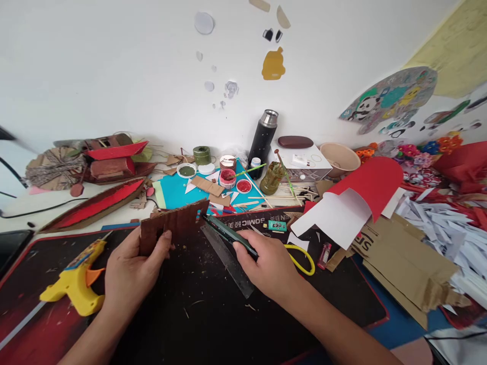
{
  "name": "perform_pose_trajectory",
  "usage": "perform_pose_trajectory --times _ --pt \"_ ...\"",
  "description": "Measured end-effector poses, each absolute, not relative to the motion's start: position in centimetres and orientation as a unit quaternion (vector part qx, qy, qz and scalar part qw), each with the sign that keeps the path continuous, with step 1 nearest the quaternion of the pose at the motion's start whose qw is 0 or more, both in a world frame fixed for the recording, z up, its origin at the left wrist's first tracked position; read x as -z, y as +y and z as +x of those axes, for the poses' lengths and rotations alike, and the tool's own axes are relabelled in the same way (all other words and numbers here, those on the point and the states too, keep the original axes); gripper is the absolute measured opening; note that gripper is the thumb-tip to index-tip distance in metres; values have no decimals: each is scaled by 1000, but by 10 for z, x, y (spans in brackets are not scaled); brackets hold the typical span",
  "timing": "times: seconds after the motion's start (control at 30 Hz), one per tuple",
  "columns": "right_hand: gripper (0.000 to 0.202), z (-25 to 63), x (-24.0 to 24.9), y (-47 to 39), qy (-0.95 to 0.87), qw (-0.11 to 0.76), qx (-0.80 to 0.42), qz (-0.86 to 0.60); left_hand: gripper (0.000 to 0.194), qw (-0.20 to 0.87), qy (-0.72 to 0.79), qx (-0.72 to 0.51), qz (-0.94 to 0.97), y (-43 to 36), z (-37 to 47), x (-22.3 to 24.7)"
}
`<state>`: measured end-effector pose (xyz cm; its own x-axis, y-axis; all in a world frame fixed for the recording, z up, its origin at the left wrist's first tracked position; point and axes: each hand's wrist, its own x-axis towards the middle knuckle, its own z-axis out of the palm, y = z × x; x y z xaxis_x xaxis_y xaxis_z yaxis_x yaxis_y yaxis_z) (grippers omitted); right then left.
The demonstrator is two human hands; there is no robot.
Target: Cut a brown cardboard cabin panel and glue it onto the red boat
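My left hand (131, 268) grips a brown-painted piece of cardboard (184, 223) by its left end, thumb on the near face. The piece is held up on edge above the black mat. My right hand (266, 261) is closed around a dark green utility knife (228, 235). The knife's front end is at the right end of the cardboard; whether they touch, I cannot tell. Beneath the knife a clear ruler (228, 263) lies aslant on the mat. To the left of my left hand rests a yellow glue gun (76, 284).
Behind the mat (182, 324) are open paint pots (228, 177), a jar of murky liquid (271, 178) and a black thermos (262, 137). Cardboard boats (95, 208) lie at the left. Red paper (375, 182), yellow-handled scissors (304, 258) and cardboard sheets (411, 258) are at the right.
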<state>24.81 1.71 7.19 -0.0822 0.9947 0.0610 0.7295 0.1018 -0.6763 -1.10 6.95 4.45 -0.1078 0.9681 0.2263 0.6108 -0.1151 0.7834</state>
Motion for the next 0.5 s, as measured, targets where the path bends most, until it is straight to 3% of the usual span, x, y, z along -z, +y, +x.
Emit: perform_pose_trajectory --times 0.2,0.5 --pt "26 248 -70 17 -701 241 -256 -621 32 223 624 -403 632 70 -11 -44" --pt "23 247 -71 14 -683 277 -281 -615 32 234 634 -401 619 68 -8 -48"
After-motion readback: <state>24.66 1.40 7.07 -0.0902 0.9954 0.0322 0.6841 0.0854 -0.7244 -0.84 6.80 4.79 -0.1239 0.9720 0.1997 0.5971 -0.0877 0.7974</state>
